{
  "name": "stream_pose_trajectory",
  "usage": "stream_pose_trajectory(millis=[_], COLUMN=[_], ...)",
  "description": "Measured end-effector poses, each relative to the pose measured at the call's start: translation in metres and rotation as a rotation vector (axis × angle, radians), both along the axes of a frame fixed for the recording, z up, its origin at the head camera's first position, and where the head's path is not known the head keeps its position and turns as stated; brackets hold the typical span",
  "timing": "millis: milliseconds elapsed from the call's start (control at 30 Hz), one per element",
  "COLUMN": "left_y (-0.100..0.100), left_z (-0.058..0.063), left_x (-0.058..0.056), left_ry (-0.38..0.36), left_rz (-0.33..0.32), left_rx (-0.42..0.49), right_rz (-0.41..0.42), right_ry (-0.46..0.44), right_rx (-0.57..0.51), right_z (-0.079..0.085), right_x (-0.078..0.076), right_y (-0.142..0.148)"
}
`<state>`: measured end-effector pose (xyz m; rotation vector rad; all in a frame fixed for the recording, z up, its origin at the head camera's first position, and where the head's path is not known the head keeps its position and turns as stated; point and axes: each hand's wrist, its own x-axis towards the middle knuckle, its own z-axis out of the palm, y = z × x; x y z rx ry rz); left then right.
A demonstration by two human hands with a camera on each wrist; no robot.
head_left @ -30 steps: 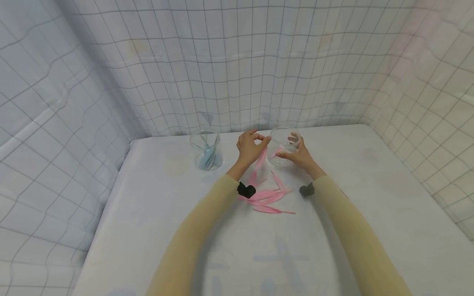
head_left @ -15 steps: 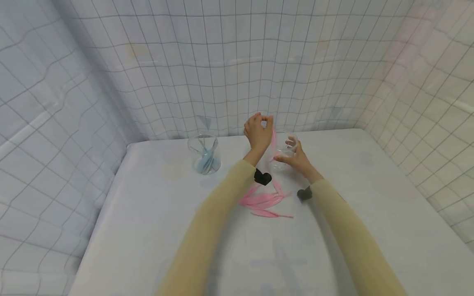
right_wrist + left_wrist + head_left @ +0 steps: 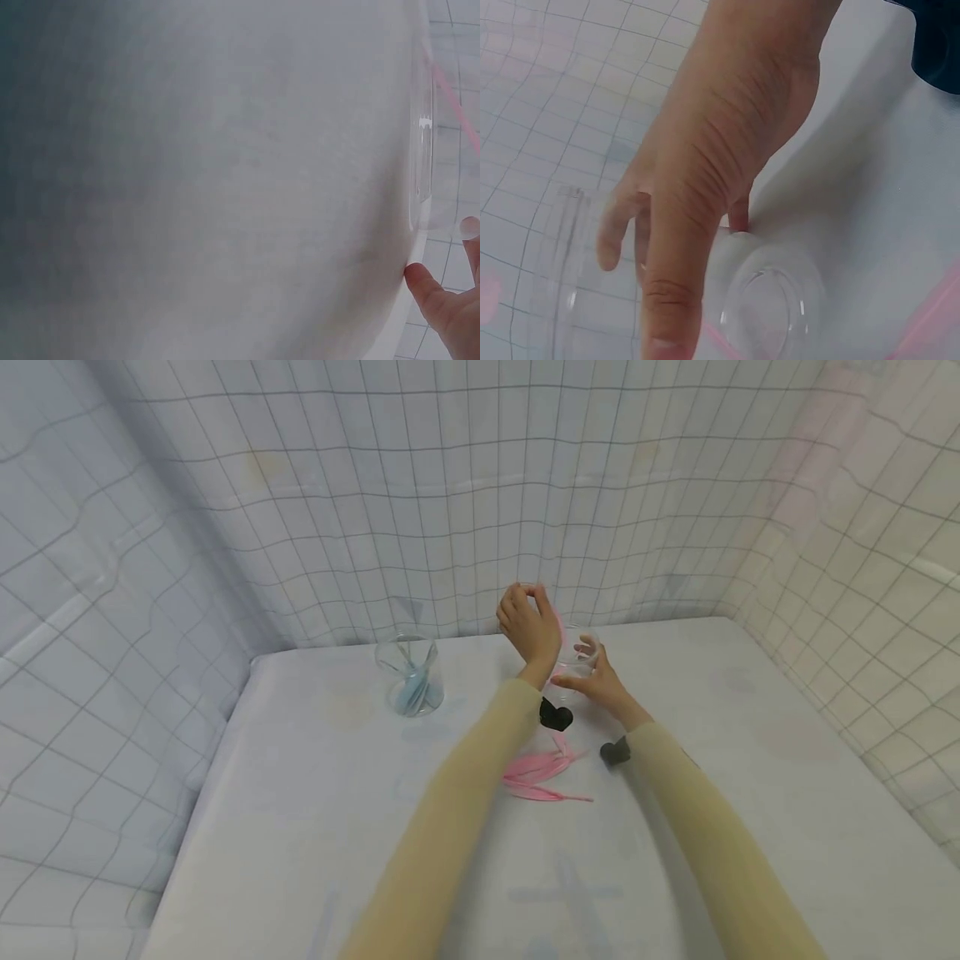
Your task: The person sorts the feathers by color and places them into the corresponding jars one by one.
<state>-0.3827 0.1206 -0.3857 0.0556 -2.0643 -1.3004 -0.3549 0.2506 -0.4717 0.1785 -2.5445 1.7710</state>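
My left hand [image 3: 534, 627] is raised beside the glass jar at the right, thumb and forefinger pinched together. From it hangs a slender pink feather-like strip [image 3: 560, 628], partly behind the hand. My right hand [image 3: 602, 681] holds the clear jar [image 3: 577, 300] from its right side, thumb in front and fingers round the back. Some pink shows low in the jar, near the right thumb. In the right wrist view the right fingertips [image 3: 424, 283] appear at the lower right. More pink strips [image 3: 536, 768] with thin stems lie on the table in front of the jar.
A second clear jar [image 3: 408, 677] with several pale blue strips [image 3: 416, 689] stands to the left, near the table's back edge. White grid-patterned sheeting [image 3: 450, 485] hangs behind and on both sides of the white-covered table [image 3: 300, 827].
My left hand has risen and moved right with the pink strip, from beside the jar's rim to above it. The right hand has stayed at the jar.
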Motion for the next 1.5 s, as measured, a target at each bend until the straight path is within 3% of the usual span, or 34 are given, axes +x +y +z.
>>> stream_pose_trajectory(millis=[100,267,500,800,1000,1133,1300,1500], left_y=[0.001,0.0,-0.011,-0.046,-0.07,-0.081,-0.092,-0.103], left_z=[-0.007,-0.019,-0.033,-0.048,-0.065,-0.075,-0.083,-0.086], left_x=[-0.001,-0.001,-0.003,-0.004,0.002,0.006,0.015,0.023], left_ry=[0.037,0.06,-0.011,-0.123,-0.206,-0.256,-0.304,-0.357], left_rz=[-0.015,-0.099,-0.223,-0.191,-0.22,-0.277,-0.402,-0.58], left_rx=[0.027,0.107,0.085,0.005,-0.117,-0.25,-0.458,-0.61], right_rz=[-0.003,0.004,0.003,-0.01,0.013,0.026,0.016,0.034], right_ry=[0.016,0.013,0.036,0.021,0.017,0.015,0.005,-0.014], right_rx=[0.007,0.003,0.025,0.059,0.038,0.043,0.052,0.004], right_z=[-0.002,0.003,0.0,0.003,0.002,0.003,0.002,0.001], right_x=[-0.001,0.002,0.001,0.002,0.003,0.003,0.001,-0.003], right_y=[-0.001,-0.003,-0.001,-0.001,-0.001,0.0,0.001,0.001])
